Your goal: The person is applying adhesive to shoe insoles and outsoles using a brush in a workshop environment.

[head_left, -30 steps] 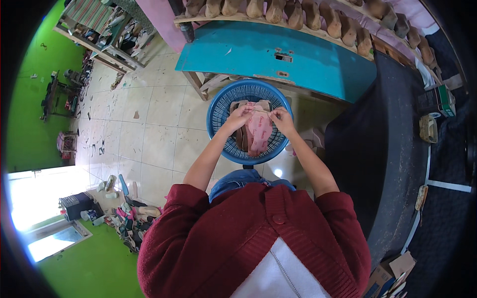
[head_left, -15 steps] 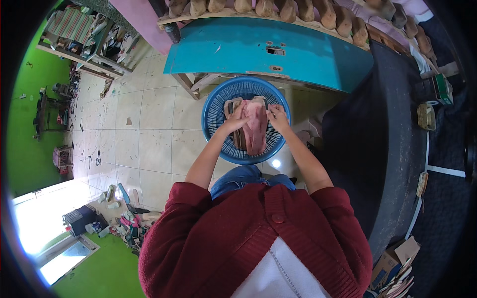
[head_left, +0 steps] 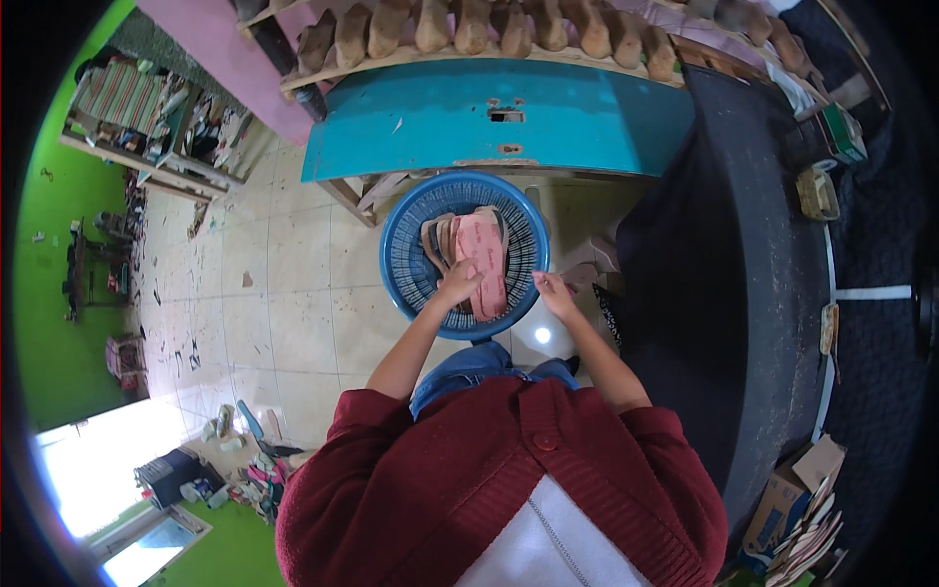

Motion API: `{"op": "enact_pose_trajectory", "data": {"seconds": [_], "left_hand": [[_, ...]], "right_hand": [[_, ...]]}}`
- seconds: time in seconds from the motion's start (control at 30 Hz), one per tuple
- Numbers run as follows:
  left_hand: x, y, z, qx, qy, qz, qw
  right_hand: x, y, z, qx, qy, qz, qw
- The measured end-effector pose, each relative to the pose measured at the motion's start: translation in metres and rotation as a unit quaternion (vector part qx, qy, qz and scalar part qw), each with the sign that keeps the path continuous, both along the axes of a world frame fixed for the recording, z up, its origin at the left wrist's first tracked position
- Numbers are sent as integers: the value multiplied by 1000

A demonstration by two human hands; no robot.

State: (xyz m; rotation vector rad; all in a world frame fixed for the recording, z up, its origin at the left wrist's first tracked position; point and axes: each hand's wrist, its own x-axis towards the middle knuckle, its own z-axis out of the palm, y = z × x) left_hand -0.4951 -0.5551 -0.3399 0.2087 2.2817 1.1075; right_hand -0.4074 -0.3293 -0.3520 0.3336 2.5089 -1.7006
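Note:
A round blue plastic basket (head_left: 391,279) with woven-looking slatted walls stands on the floor before my knees. In it lies a bundle of sandals: a pink sandal (head_left: 482,245) on top, its printed footbed facing up, with brown and tan straps (head_left: 437,235) beside it. My left hand (head_left: 460,283) is at the near left side of the pink sandal, its fingers bent onto the edge. Just outside the basket's right rim is my right hand (head_left: 556,293), lifted off the sandals, fingers pinched together. Whether anything small sits in that pinch is too small to see.
A turquoise bench (head_left: 421,112) stands just beyond the basket, below a shelf of wooden shoe lasts (head_left: 472,27). Dark cloth (head_left: 675,264) hangs along the right. Pink shoes (head_left: 587,269) lie on the floor by it. Scraps and a heap of materials (head_left: 264,479) lie to the left.
My right hand has left the sandals and drawn back to the right, past the basket's rim. The pink sandal's printed footbed now shows. My left hand has slid nearer to me along it.

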Motion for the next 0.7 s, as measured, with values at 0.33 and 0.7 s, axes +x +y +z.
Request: {"op": "enact_pose_trajectory", "data": {"seconds": [0.33,0.7], "left_hand": [[40,81,57,-2,99,-139,985],[137,254,189,66,281,-306,907]], "right_hand": [[69,38,57,127,25,-6,992],[213,151,211,275,148,-272,910]]}}
